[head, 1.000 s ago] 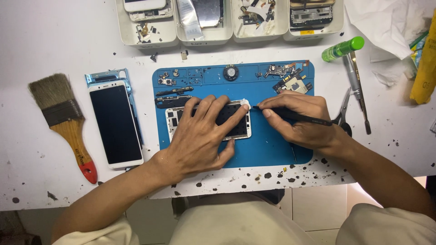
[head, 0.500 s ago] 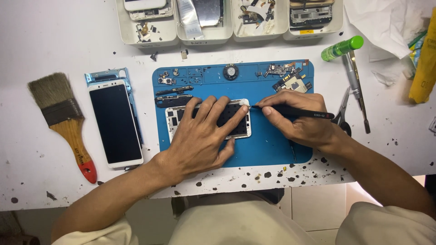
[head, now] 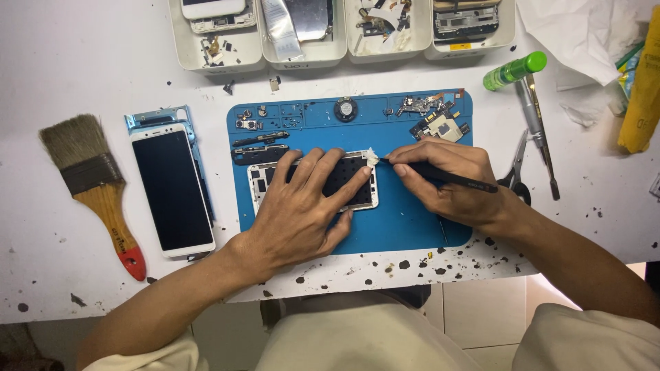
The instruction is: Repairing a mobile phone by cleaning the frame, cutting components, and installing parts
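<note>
Clearly, the opened phone frame lies flat on the blue mat, at the middle of the counter. The left hand presses on it, fingers spread, grip released. The right hand pinches black tweezers holding a white wad at the frame's right far corner. It looks light, thin, stiff and fragile; better hold it by the edges.

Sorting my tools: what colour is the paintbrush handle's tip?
Red, on the paintbrush with a wooden handle; seen in the head view.

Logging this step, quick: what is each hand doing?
Left hand: open, flat on the phone frame.
Right hand: closed, holding a black tool.
</note>
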